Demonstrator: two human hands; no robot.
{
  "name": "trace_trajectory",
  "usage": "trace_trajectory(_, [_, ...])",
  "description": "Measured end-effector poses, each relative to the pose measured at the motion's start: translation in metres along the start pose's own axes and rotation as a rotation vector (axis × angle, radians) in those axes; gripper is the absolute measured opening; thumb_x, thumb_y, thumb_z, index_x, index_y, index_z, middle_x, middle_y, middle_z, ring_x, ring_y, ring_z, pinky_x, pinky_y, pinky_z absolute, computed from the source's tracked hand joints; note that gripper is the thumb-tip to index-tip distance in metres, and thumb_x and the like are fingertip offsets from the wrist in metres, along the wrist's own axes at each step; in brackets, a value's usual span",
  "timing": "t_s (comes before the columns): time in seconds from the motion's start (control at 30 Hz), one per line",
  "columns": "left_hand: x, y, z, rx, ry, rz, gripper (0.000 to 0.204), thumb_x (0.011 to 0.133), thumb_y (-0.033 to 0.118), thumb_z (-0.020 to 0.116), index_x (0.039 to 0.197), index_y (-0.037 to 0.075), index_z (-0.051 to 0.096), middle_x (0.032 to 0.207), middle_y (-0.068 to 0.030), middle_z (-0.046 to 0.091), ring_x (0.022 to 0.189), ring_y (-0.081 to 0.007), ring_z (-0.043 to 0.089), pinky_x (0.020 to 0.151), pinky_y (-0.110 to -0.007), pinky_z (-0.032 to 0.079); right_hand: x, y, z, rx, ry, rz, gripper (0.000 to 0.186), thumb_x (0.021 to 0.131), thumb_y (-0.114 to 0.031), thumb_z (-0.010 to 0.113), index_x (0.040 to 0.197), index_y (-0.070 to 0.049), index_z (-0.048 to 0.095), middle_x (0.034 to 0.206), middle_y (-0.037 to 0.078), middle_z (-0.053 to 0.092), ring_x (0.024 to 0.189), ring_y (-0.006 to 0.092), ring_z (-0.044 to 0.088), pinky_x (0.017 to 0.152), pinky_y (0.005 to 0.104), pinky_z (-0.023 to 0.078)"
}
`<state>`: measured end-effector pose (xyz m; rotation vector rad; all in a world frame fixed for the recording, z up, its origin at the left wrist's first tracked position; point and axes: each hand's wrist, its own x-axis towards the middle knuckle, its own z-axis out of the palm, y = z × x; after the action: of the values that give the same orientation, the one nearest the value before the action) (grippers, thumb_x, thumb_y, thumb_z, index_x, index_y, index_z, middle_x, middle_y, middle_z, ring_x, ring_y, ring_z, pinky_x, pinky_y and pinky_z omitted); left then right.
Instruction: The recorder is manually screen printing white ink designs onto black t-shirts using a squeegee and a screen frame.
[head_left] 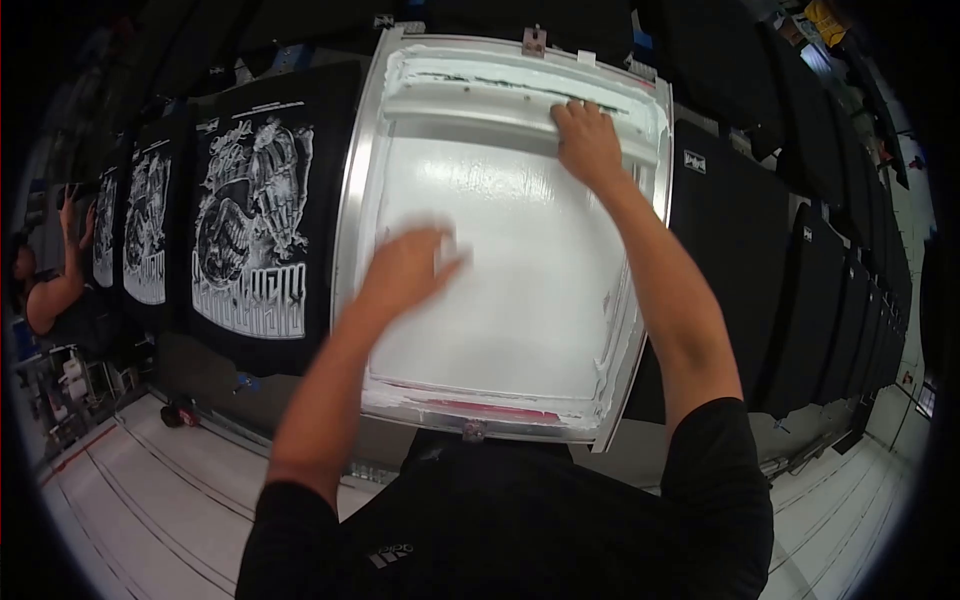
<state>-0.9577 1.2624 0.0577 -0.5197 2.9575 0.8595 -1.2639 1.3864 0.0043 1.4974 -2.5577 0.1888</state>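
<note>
A screen-printing frame (357, 175) with a metal rim lies before me, its mesh (500, 270) coated in white ink. Across the far end of the screen spans a long pale squeegee (470, 106). My right hand (590, 142) is closed over the squeegee's upper edge, right of its middle. Over the left part of the mesh my left hand (410, 265) is smeared by motion. Its thumb and fingers look apart, and I see nothing held in them. White ink lies thick beyond the squeegee and along the frame's inner edges.
To the left hang black shirts with a white print (250, 225). Plain black shirts (730, 270) line the right side. A clamp (535, 40) sits at the frame's far edge, another fitting (474, 430) at the near edge. At far left another person (65, 290) has arms raised.
</note>
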Motion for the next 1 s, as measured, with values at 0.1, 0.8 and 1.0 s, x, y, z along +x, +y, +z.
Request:
trace_trajectory(0.1, [0.141, -0.031, -0.045, 0.553, 0.355, 0.244, 0.047, 0.084, 0.039, 0.074, 0.118, 0.008, 0.064, 0.119, -0.0151, 0.065, 0.112, -0.0339, 0.059, 0.095, -0.044, 0.046, 0.040, 0.025, -0.023, -0.018, -0.119, 0.021, 0.050, 0.077, -0.007, 0.062, 0.127, -0.012, 0.060, 0.101, 0.016, 0.069, 0.092, 0.0316, 0.067, 0.088, 0.0478, 0.050])
trace_trajectory(0.8, [-0.103, -0.012, -0.069, 0.236, 0.090, 0.345, 0.032, 0.059, 0.007, 0.073, 0.089, 0.005, 0.061, 0.084, -0.0102, 0.062, 0.083, -0.0311, 0.058, 0.077, -0.041, 0.045, -0.248, -0.073, -0.199, 0.215, -0.245, 0.103, 0.039, 0.064, 0.001, 0.063, 0.103, -0.006, 0.065, 0.090, 0.010, 0.064, 0.091, 0.0282, 0.060, 0.094, 0.0417, 0.040])
trace_trajectory(1.0, [-0.114, -0.005, -0.077, 0.197, 0.182, 0.324, 0.036, 0.057, 0.006, 0.070, 0.093, 0.006, 0.063, 0.082, -0.0092, 0.062, 0.081, -0.0298, 0.058, 0.075, -0.041, 0.045, -0.195, -0.016, -0.233, 0.698, -0.383, 0.016, 0.037, 0.078, -0.018, 0.076, 0.111, -0.003, 0.068, 0.101, 0.012, 0.069, 0.095, 0.0273, 0.065, 0.085, 0.0391, 0.051])
